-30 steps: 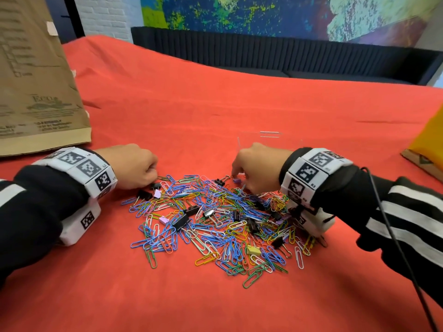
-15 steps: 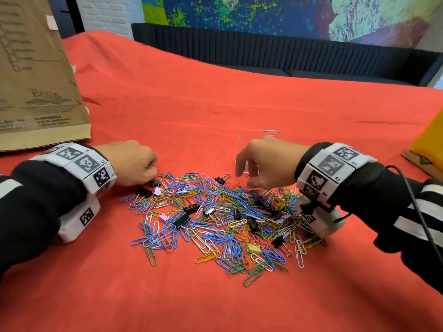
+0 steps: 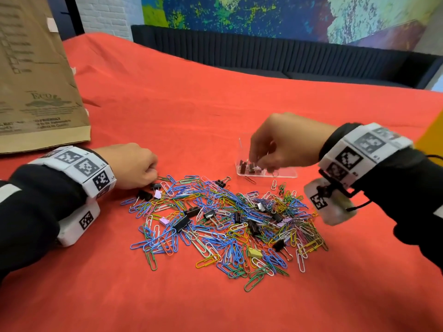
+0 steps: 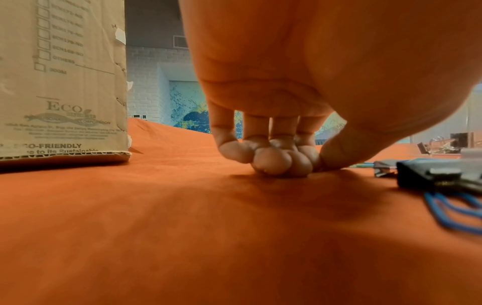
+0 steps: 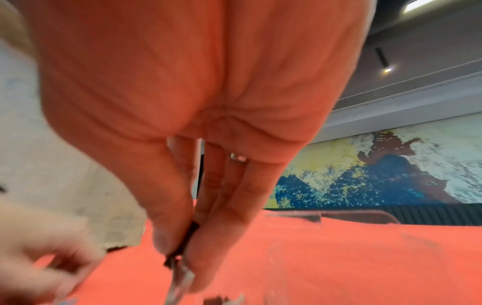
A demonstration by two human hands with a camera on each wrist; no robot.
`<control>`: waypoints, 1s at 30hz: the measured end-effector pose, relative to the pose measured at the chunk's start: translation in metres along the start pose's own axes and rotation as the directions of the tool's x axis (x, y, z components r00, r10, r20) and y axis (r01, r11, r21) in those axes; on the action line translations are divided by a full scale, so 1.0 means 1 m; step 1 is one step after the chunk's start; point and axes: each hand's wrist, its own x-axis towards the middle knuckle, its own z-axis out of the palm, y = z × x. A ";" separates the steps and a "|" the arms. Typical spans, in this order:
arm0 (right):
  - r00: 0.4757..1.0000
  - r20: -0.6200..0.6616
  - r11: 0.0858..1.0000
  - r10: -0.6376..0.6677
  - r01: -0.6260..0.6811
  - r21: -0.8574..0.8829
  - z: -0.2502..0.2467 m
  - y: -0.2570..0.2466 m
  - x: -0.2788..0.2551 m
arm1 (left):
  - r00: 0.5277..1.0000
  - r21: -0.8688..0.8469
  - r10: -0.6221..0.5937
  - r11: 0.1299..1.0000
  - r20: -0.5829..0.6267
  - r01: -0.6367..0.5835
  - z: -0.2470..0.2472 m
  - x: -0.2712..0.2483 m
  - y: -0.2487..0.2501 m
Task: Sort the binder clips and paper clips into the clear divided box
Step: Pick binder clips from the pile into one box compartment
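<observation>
A heap of coloured paper clips mixed with black, lilac and yellow binder clips (image 3: 223, 219) lies on the red cloth. Just behind its right part stands the clear divided box (image 3: 287, 174), with a few black binder clips (image 3: 244, 167) in its left compartment. My right hand (image 3: 260, 162) hovers over that box, thumb and fingers pinching a black binder clip (image 5: 182, 245) whose wire handles hang down. My left hand (image 3: 153, 173) rests at the heap's far left edge. Its fingers (image 4: 274, 163) are curled, tips on the cloth, with nothing visible in them. A black binder clip (image 4: 430, 175) lies beside it.
A brown cardboard box (image 3: 36, 80) stands at the far left, close behind my left wrist. A yellow object (image 3: 431, 130) pokes in at the right edge. A dark sofa (image 3: 287, 58) runs along behind the table. Bare red cloth (image 3: 191, 104) lies behind the hands.
My right hand has lifted off the heap's far edge and moved back and right, over the clear box, with a binder clip pinched. The left hand has stayed where it was.
</observation>
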 end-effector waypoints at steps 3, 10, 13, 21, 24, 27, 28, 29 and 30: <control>0.979 -0.201 0.997 0.041 -0.028 0.067 -0.019 0.007 0.002 | 1.000 -0.009 -0.004 1.000 0.002 0.004 -0.001 -0.001 0.000; 0.912 -0.390 0.990 0.125 -0.089 0.110 -0.005 0.013 0.027 | 1.000 -0.032 -0.006 0.999 0.014 0.006 -0.001 -0.002 0.001; 0.910 -0.385 0.987 0.155 -0.127 0.099 0.006 0.019 0.033 | 1.000 -0.035 0.001 0.999 0.011 -0.001 -0.002 0.000 0.000; 0.906 -0.412 0.993 0.097 -0.063 0.096 -0.005 0.027 0.004 | 1.000 -0.017 0.010 1.000 0.012 -0.010 -0.002 -0.001 -0.001; 0.986 -0.154 0.996 0.067 -0.055 0.076 -0.001 0.029 -0.016 | 1.000 0.000 0.001 1.000 0.002 -0.001 -0.002 -0.001 0.001; 0.988 0.130 0.996 0.085 -0.081 -0.036 0.018 0.032 -0.029 | 1.000 0.000 -0.001 1.000 0.001 0.001 -0.003 -0.002 0.002; 0.983 0.158 0.993 0.090 -0.078 -0.084 0.025 0.033 -0.031 | 1.000 0.001 0.001 1.000 0.003 -0.001 -0.004 -0.002 0.002; 0.982 0.168 0.989 0.089 -0.068 -0.128 0.032 0.035 -0.032 | 1.000 0.003 0.003 1.000 0.002 -0.003 -0.004 -0.003 0.002; 0.982 0.170 0.986 0.087 -0.060 -0.155 0.038 0.038 -0.031 | 1.000 0.007 0.004 1.000 0.002 -0.004 -0.004 -0.003 0.003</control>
